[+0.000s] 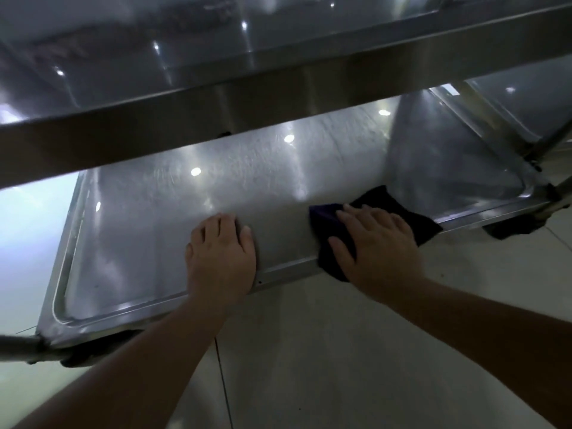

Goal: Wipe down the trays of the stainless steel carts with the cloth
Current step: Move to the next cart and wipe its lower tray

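From the head view, the only 1 given, the lower tray of the stainless steel cart fills the middle of the frame, its long axis running from lower left to upper right, with the upper tray overhanging across the top. The right hand lies flat, fingers straight and spread, pressing the dark cloth onto the tray's near rim at centre right; it pinches nothing that I can make out. The left hand rests open on the near rim at frame centre, fingers relaxed on bare steel, holding nothing, seemingly as a brace. The 2 hands sit apart on the same edge, the right 1 nearer the tray's right end. Most of the tray's floor stretches away up and left of the cloth, so I judge the next stroke wants to sweep leftward or inward under the overhang, where headroom looks tight. A second cart's tray stands close at upper right, limiting room there.
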The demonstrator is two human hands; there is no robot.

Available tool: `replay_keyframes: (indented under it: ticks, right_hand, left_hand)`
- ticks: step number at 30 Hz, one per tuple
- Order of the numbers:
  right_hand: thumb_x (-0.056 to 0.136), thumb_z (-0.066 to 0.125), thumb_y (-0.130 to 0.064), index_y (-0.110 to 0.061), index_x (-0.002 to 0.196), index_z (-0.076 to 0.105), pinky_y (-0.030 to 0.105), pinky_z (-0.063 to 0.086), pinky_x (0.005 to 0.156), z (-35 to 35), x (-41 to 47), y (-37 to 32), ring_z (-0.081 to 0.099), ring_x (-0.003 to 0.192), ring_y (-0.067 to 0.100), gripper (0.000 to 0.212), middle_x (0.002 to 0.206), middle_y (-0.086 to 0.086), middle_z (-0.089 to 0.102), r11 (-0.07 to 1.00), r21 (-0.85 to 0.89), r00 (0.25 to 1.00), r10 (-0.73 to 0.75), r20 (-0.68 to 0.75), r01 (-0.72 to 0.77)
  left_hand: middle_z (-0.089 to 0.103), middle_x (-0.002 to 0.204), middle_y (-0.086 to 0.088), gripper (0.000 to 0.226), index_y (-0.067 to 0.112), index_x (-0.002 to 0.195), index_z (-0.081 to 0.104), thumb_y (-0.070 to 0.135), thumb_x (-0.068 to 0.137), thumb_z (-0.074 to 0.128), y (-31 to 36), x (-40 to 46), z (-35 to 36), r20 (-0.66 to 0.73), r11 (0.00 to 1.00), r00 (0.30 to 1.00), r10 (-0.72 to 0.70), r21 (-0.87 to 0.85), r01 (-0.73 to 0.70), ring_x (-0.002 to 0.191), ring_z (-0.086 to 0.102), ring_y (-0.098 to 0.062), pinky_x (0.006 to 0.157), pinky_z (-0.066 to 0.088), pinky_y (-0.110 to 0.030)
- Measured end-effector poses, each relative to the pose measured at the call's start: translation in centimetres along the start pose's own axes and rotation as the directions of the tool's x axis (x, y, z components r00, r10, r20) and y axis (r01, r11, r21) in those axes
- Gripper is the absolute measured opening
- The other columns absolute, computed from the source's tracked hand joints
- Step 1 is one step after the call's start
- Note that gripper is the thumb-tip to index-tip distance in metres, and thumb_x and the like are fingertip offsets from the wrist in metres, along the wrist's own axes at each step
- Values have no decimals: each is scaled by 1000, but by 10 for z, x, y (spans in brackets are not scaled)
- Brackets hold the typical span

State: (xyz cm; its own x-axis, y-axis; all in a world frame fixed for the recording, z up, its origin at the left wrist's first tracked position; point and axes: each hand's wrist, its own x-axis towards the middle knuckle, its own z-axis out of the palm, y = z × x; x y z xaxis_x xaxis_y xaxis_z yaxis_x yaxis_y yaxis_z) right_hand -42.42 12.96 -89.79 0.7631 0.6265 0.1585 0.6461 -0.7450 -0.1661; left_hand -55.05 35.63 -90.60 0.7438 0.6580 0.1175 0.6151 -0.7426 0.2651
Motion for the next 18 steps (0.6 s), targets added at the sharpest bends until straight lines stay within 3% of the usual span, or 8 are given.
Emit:
replay_keyframes:
  ticks: [4, 8, 11, 14, 18]
  right_hand:
    - [101, 31, -63, -25, 143, 58, 44, 36, 112, 10, -7, -49, 49, 138, 22, 62, 149, -5, 57, 966, 20, 965, -258, 47, 257]
    - [103, 39, -59, -20, 134, 65, 44, 43, 103, 18, -7, -56, 58, 128, 25, 56, 140, -1, 64, 900, 18, 900, -436, -14, 436]
    - [104, 40, -57, -21, 132, 66, 42, 43, 102, 18, -6, -55, 59, 125, 24, 53, 138, -3, 65, 894, 14, 894, -448, -19, 448]
    - [104, 38, -57, -25, 134, 64, 41, 40, 105, 14, -7, -56, 56, 129, 20, 51, 141, -7, 63, 907, 45, 907, -420, 6, 419]
    - [103, 30, -60, -32, 142, 57, 42, 34, 116, 7, -3, -49, 46, 141, 15, 55, 149, -12, 55, 948, 70, 947, -316, 58, 311]
  left_hand:
    - [59, 128, -15, 46, 10, 123, 60, 41, 104, 32, 0, 3, -5, 65, 1000, 998, 7, 26, -8, 119, 52, -40, 96, 47, -53]
    - [56, 132, -10, 55, 13, 127, 56, 46, 103, 19, -10, 13, -9, 169, 993, 982, 82, 68, -95, 121, 49, -34, 100, 44, -49]
    - [55, 137, -10, 52, 13, 135, 55, 43, 106, 25, -19, 21, -12, 179, 992, 976, 121, 9, -124, 130, 47, -32, 108, 36, -48]
    - [51, 146, -9, 70, 14, 140, 52, 53, 100, 11, -32, 18, -17, 230, 975, 948, 218, -9, -222, 139, 43, -30, 117, 35, -46]
    - [48, 152, -11, 69, 14, 145, 53, 53, 97, 20, -35, -4, -27, 149, 977, 967, 209, 21, -214, 141, 42, -32, 116, 35, -49]
